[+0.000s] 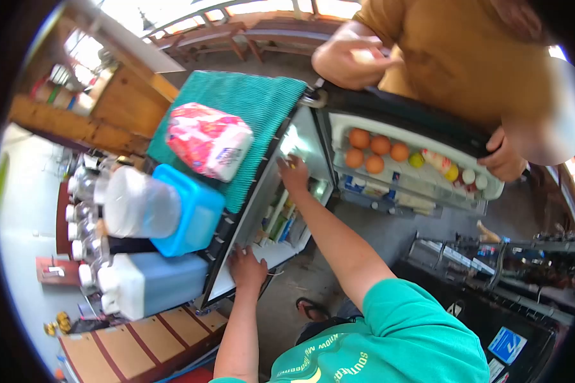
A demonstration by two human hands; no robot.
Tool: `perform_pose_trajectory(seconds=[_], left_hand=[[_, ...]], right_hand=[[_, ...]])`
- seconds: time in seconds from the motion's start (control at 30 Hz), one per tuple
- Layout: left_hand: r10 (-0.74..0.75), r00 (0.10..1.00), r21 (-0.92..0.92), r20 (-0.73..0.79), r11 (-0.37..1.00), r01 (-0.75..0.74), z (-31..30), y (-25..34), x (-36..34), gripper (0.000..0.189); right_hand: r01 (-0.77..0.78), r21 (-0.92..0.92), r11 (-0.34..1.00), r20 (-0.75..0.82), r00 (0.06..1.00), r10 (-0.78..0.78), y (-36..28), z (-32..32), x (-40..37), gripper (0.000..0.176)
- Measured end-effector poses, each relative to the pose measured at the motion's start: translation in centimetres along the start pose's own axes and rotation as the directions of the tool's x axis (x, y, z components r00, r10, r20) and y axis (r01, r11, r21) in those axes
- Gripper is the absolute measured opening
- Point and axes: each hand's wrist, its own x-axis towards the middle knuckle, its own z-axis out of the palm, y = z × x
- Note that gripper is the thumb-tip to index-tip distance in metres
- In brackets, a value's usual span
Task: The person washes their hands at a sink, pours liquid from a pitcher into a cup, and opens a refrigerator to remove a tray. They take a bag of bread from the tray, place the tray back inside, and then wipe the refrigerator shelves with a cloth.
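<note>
A small fridge stands open, its lit inside point(262, 220) holding packets and boxes on the lower part. My left hand point(248, 268) rests with fingers apart on the near edge of the fridge opening. Inside the upper part, my right hand point(292, 172) reaches in with its fingers bent; what it holds, if anything, is too small to tell. The open door point(402, 115) carries several brown eggs point(378, 145), a few yellow-green fruits point(416, 159) and small bottles point(469, 177) on its top shelf.
A person in a mustard shirt point(453, 57) stands behind the door, one hand point(506, 156) on its edge. On the fridge lie a green cloth point(262, 96), a pink-white pack point(207, 140), a blue container point(201, 214) and jugs point(166, 281). A black rack point(479, 262) stands right.
</note>
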Motion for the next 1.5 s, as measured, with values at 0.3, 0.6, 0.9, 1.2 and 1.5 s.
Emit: perform_pose_trajectory(seconds=[0.3,0.6,0.9,1.2,1.5], left_hand=[[0.49,0.87,-0.264,-0.053,0.833,-0.485,5.1,-3.5,-15.4,0.044],[-0.14,0.756,-0.415,0.639,0.765,0.493,15.4,-18.0,-39.2,0.054],[-0.266,0.793,-0.49,0.548,0.665,0.563,28.7,-34.7,-57.3,0.045],[-0.4,0.772,-0.504,0.494,0.591,0.629,20.3,-45.2,-63.1,0.055],[-0.182,0.875,-0.524,0.448,0.74,0.422,16.4,-52.0,-56.0,0.06]], right_hand=[[0.542,-0.744,0.392,0.652,0.456,0.606,8.7,-25.2,-12.7,0.036],[0.811,-0.581,-0.067,0.264,0.266,0.927,5.6,-41.3,-16.5,0.024],[0.381,-0.835,0.396,0.462,0.877,0.13,-2.5,-17.3,-28.0,0.032],[0.972,-0.204,0.119,0.488,-0.004,0.873,11.1,-21.2,-35.0,0.039],[0.779,-0.616,-0.118,0.158,0.269,0.95,11.2,-13.0,-41.8,0.044]])
